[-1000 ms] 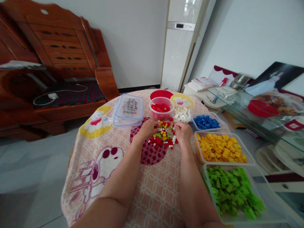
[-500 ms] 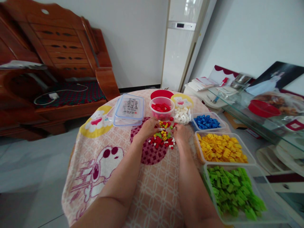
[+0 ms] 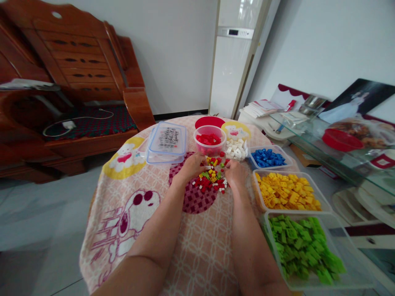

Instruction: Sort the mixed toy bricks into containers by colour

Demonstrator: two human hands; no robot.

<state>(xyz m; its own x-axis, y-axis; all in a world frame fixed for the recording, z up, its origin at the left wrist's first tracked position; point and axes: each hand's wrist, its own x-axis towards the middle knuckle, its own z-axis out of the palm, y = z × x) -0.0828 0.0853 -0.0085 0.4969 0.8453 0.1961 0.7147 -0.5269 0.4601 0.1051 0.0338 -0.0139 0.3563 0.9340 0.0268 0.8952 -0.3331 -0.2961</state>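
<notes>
A small pile of mixed red, yellow, green and white bricks (image 3: 212, 179) lies on the patterned cloth of the round table (image 3: 135, 213). My left hand (image 3: 191, 166) rests at the pile's left edge, fingers curled onto the bricks. My right hand (image 3: 235, 172) sits at the pile's right edge, fingers bent down among the pieces. What either hand pinches is too small to see. Just behind the pile stand a round tub of red bricks (image 3: 210, 141) and a heap of white bricks (image 3: 236, 149).
Clear tubs line the right side: blue bricks (image 3: 267, 158), yellow bricks (image 3: 286, 193), green bricks (image 3: 304, 246). Stacked lids (image 3: 167, 142) lie behind my left hand. A wooden bench (image 3: 70, 94) stands at left, a glass shelf (image 3: 336, 152) with clutter at right.
My right hand has slid slightly left and down onto the pile's right edge. My left hand has barely moved.
</notes>
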